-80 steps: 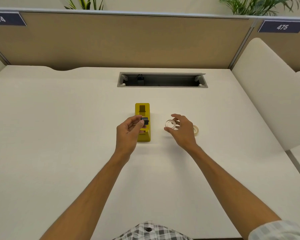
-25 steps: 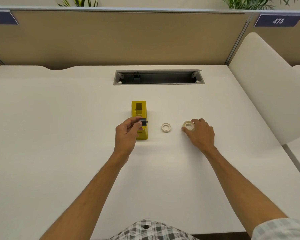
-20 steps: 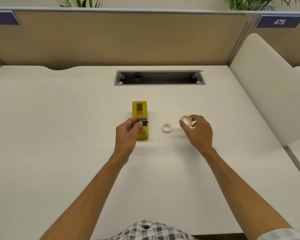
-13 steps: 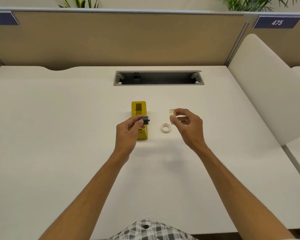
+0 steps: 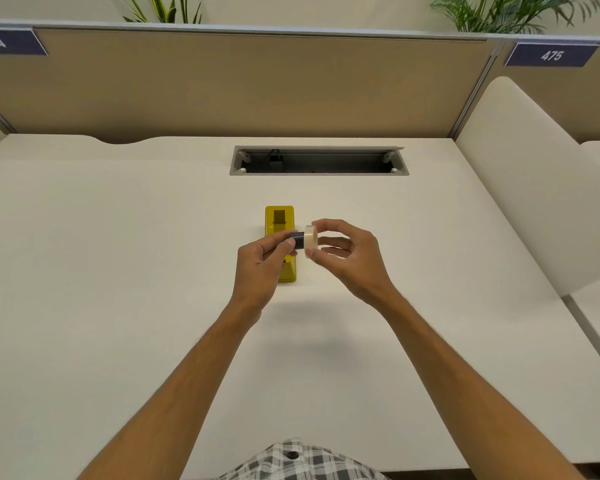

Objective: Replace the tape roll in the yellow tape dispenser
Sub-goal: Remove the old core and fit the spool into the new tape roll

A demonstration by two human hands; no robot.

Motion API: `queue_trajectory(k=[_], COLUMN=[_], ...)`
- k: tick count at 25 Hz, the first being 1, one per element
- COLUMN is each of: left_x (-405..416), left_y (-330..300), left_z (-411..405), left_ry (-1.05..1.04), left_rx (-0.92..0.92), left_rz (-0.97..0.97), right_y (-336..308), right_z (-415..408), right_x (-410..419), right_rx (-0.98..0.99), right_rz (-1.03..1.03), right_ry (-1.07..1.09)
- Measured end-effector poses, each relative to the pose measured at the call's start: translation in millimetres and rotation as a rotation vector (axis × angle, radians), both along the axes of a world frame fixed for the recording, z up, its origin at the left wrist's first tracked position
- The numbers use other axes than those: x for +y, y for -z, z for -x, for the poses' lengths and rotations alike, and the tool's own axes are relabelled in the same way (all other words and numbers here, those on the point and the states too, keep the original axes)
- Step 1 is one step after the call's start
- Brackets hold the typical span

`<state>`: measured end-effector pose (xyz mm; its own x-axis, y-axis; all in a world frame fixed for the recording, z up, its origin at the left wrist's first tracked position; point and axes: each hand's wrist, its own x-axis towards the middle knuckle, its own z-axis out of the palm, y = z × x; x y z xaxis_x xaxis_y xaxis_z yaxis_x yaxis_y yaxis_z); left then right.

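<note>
Tape roll (image 5: 310, 238) upright, axis sideways

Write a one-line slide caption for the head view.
Left hand holds the black spindle against the tape roll in the right hand, above the yellow dispenser.

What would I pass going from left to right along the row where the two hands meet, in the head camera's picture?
left hand → black spool pinched in it → tape roll → right hand gripping that roll. The yellow tape dispenser lies behind the hands and overlaps them, so I leave it out.
</note>
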<state>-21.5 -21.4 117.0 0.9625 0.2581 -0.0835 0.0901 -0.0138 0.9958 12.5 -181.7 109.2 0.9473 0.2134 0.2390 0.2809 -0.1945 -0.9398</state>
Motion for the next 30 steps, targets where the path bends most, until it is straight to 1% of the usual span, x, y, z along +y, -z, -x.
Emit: queue_trajectory(k=[7,13,18,21,24,27,30], left_x=[3.6,3.9,9.4,13.6,16.4,16.3,16.8], left_y=[-0.5,-3.8,-0.9,-0.9,-1.6,-2.1,-2.8], left_z=[0.9,0.5,-2.7,-3.2,-4.0,-5.2,-6.2], left_ry=[0.056,0.11,0.148,0.178,0.202,0.202,0.196], left_rx=[-0.025,-0.041,0.002,0.014,0.031,0.043,0.042], left_rz=[0.0,0.014,0.102,0.189,0.245,0.267,0.299], right_y=[-7.2,-13.4,-13.1,-13.4,-15.5,-14.1,-9.8], right_z=[2.2,2.8,6.6,10.7,15.4,19.0,22.7], right_x=[3.8,2.9,3.4,6.6,12.1,16.6,19.0], right_rx=[-0.01,-0.083,-0.108,-0.115,-0.179,-0.297,-0.426], right_rz=[-0.024,0.057,0.076,0.069,0.094,0.177,0.394], right_ry=[-0.026,0.003,0.026,0.029,0.073,0.132,0.275])
